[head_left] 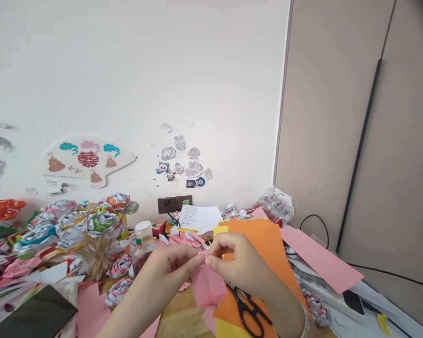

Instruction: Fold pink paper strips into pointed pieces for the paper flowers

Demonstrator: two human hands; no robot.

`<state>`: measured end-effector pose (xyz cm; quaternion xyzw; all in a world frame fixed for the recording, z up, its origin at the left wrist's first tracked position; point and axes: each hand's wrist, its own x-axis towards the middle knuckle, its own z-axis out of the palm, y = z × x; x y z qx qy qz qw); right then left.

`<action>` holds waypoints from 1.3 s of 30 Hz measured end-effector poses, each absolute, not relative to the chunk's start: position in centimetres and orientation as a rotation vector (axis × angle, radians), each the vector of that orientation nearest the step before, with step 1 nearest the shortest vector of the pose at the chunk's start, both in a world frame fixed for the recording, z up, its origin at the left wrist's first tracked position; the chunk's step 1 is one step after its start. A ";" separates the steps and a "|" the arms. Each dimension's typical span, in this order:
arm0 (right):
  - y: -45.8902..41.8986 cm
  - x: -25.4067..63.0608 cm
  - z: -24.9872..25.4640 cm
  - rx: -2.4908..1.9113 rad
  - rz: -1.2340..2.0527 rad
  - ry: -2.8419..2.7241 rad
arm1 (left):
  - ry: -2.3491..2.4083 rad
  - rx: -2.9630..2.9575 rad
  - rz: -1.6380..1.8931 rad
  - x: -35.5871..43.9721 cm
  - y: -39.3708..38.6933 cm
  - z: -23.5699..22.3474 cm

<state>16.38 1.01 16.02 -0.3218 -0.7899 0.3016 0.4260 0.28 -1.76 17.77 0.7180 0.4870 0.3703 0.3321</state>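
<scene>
Both hands meet over the desk at the lower middle of the head view. My left hand (172,265) pinches the top edge of a pink folded paper (207,284) between thumb and fingers. My right hand (238,263) pinches the same edge from the other side, fingers curled. The pink paper hangs down below the fingertips. Under my right wrist lie black scissors (248,307) on a stack of orange paper (264,244) and yellow sheets.
A bunch of paper roses on sticks (91,225) stands at the left. A plastic bottle (143,246) is behind my left hand. A dark phone (35,317) lies at the bottom left. Pink paper strips (320,260) and cables lie at the right.
</scene>
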 end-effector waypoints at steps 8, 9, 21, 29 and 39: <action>0.7 15.7 16.1 -0.831 0.710 -1.940 | 1.419 2.030 0.988 0.4 -1.7 17.7; 0.7 15.7 16.1 -0.828 0.727 -1.929 | 1.419 2.040 0.984 0.4 -1.6 17.6; 0.6 15.9 16.5 -0.745 0.718 -2.032 | 1.464 2.117 1.109 0.8 -2.1 17.8; 0.7 15.8 16.2 -0.772 0.691 -1.992 | 1.512 2.198 1.145 0.8 -2.0 17.4; 0.7 16.1 16.4 -0.766 0.617 -2.007 | 1.351 2.073 0.975 -0.1 -1.6 17.6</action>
